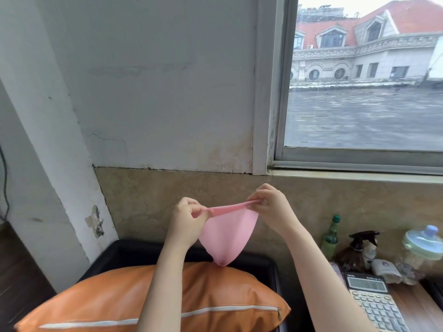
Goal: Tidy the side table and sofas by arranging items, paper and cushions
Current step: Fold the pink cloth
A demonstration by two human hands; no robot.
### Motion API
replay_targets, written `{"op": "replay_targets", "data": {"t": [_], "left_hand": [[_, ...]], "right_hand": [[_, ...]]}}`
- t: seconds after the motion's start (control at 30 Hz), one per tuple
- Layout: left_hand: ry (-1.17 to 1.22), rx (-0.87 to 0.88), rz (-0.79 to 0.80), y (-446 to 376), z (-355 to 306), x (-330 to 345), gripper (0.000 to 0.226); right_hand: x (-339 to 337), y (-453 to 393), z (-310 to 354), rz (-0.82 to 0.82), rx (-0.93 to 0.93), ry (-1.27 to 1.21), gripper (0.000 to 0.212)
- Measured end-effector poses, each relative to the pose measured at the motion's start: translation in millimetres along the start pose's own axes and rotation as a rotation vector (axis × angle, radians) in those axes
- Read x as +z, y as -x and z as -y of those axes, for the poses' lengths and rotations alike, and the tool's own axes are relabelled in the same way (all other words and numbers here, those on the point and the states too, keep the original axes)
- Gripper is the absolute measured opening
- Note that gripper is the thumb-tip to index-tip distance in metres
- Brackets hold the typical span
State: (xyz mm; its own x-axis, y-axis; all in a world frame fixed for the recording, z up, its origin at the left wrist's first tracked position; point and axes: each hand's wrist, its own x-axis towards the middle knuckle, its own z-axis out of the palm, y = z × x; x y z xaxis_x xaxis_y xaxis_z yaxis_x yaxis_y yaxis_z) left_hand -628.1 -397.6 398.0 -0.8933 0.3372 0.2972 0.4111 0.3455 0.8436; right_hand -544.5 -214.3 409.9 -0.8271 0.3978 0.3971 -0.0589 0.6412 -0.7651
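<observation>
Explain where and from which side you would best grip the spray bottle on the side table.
Grip the spray bottle by its narrow neck just under the black trigger head, coming from the front left. The calculator side is open there, while the green bottle and a jar crowd its flanks, probably blocking a sideways reach.

Both bare forearms reach forward and upward, the left hand and right hand raised level and slightly apart, fingers pinched closed, thumbs pressed on top.
</observation>
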Motion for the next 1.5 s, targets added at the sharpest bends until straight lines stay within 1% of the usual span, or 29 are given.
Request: {"op": "replay_targets", "data": {"t": [0.03, 0.1, 0.17, 0.23, 0.3, 0.37, 0.43, 0.5, 0.53, 0.6, 0.67, 0.73, 0.77, 0.83, 0.93, 1.0, 1.1, 1.2, 1.27, 1.37, 1.5], "left_hand": [[0.016, -0.005, -0.018, -1, 1, 1, 0.009], [0.073, -0.025, -0.046, -3, 2, 2, 0.011], [0.147, -0.039, -0.046, -1, 1, 3, 0.014], [0.194, -0.024, -0.075, 1, 1, 5, 0.023], [0.202, -0.003, -0.106, 3, 0, 7, 0.024], [0.203, 0.040, -0.102, 5, 0, 10, 0.027], [0.246, 0.063, -0.051, 7, 0, 11, 0.033], [0.318, 0.036, 0.048, 8, -1, 9, 0.034], [0.360, 0.013, 0.106, 9, -2, 6, 0.030], [0.426, -0.035, 0.211, 11, -4, 0, 0.015], [0.393, -0.057, 0.284, 13, -5, -5, 0.009], [0.241, -0.055, 0.317, 13, -6, -8, 0.019], [0.168, -0.043, 0.310, 13, -7, -8, 0.022], [0.100, -0.011, 0.235, 13, -8, -8, 0.021], [0.104, 0.024, 0.080, 10, -9, -6, 0.025], [0.119, 0.036, 0.023, 10, -10, -5, 0.026], [0.139, 0.030, 0.008, 10, -7, -5, 0.025], [0.126, 0.051, 0.003, 9, -3, -4, 0.023], [0.132, 0.033, -0.008, 8, -1, -3, 0.025], [0.218, -0.032, -0.019, 7, 2, 0, 0.026], [0.338, -0.046, -0.088, 10, 3, 2, 0.022]], "right_hand": [[-1, 0, 0, -0.003, 0.006, -0.039, 0.008], [0, 1, -1, 0.005, 0.036, -0.113, 0.008], [1, 3, -1, -0.022, 0.080, -0.175, 0.015], [3, 5, -3, -0.094, 0.124, -0.297, 0.021], [4, 7, -2, -0.137, 0.168, -0.441, 0.025], [7, 8, -1, -0.161, 0.188, -0.508, 0.031], [9, 8, 1, -0.166, 0.210, -0.549, 0.032], [9, 7, 0, -0.152, 0.248, -0.599, 0.031], [8, 7, -2, -0.142, 0.264, -0.609, 0.031], [6, 6, -5, -0.116, 0.282, -0.602, 0.034], [3, 6, -4, -0.088, 0.286, -0.597, 0.032], [-1, 7, -1, -0.054, 0.279, -0.580, 0.018], [-3, 7, 1, -0.029, 0.263, -0.541, 0.015], [-5, 7, 4, 0.008, 0.207, -0.400, 0.024], [-2, 6, 8, -0.023, 0.141, -0.157, 0.036], [0, 6, 8, -0.046, 0.113, -0.086, 0.038], [-1, 7, 6, -0.086, 0.095, -0.097, 0.035], [-2, 9, 5, -0.146, 0.095, -0.149, 0.021], [-1, 10, 6, -0.146, 0.106, -0.208, 0.016], [-1, 14, 6, -0.125, 0.142, -0.287, 0.021], [2, 15, 7, -0.180, 0.197, -0.422, 0.027]]}}
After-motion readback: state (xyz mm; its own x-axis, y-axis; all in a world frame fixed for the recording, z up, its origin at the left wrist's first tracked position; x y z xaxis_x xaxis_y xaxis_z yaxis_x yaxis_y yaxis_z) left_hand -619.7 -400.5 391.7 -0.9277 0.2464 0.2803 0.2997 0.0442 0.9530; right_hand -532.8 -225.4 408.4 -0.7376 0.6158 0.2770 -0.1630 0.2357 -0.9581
